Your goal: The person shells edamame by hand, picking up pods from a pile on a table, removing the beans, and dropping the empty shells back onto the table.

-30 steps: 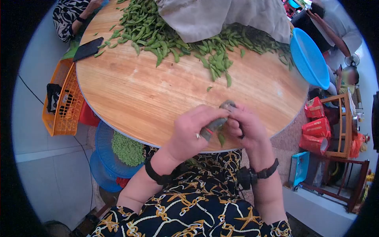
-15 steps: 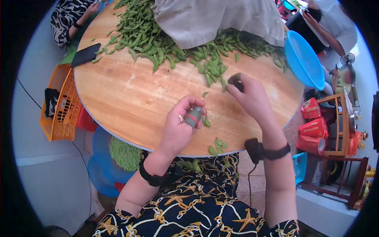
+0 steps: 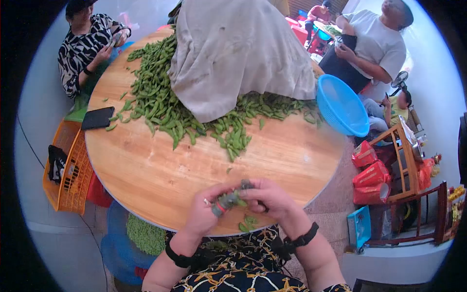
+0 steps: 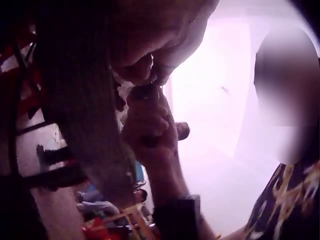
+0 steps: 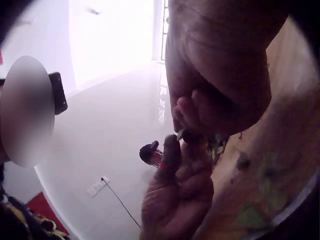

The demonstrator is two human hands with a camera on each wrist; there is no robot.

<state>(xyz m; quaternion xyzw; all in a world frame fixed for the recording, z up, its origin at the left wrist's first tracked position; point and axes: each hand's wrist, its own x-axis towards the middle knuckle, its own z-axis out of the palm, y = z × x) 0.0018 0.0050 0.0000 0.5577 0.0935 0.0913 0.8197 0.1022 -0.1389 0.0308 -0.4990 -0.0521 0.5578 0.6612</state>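
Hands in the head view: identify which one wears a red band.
The left hand: a red band sits on its grey-covered thumb; none shows on the right hand.

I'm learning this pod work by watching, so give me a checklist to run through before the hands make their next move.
1. Green pod between left hand and right hand: ok, green shows at the fingers.
2. Finger cover with a red band, left hand: ok, worn.
3. Bean out of the pod: cannot tell, fingers hide it.
4. Table by the near edge free of scraps: not ok, green pieces lie there.
5. More pods available: ok, heaped farther back, partly under a cloth.
6. Blue basin with beans: ok, below the table.
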